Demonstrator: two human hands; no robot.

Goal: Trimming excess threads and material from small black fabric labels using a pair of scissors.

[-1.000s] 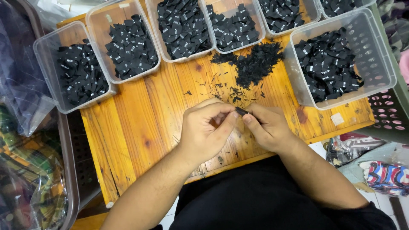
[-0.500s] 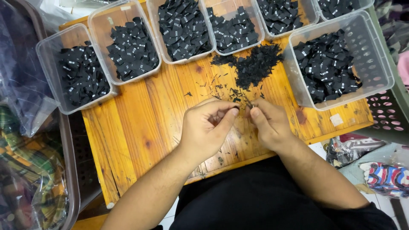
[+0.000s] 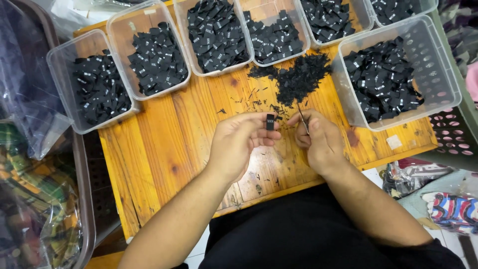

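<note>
A small black rectangular label [image 3: 270, 121] with pale print is pinched upright in the left hand [image 3: 239, 142], just below the loose heap of black labels [image 3: 298, 77] on the wooden table [image 3: 169, 149]. Behind and beside that heap, clear plastic tubs [image 3: 398, 74] hold more black labels with white marks. Left of the table lie clear plastic bags [image 3: 30, 99] of cloth.

Tubs of labels [image 3: 159, 57] line the table's [image 3: 169, 144] far edge, a loose pile [image 3: 298, 79] before them.

Plastic-wrapped fabric [image 3: 30, 199], perhaps plaid.
</note>
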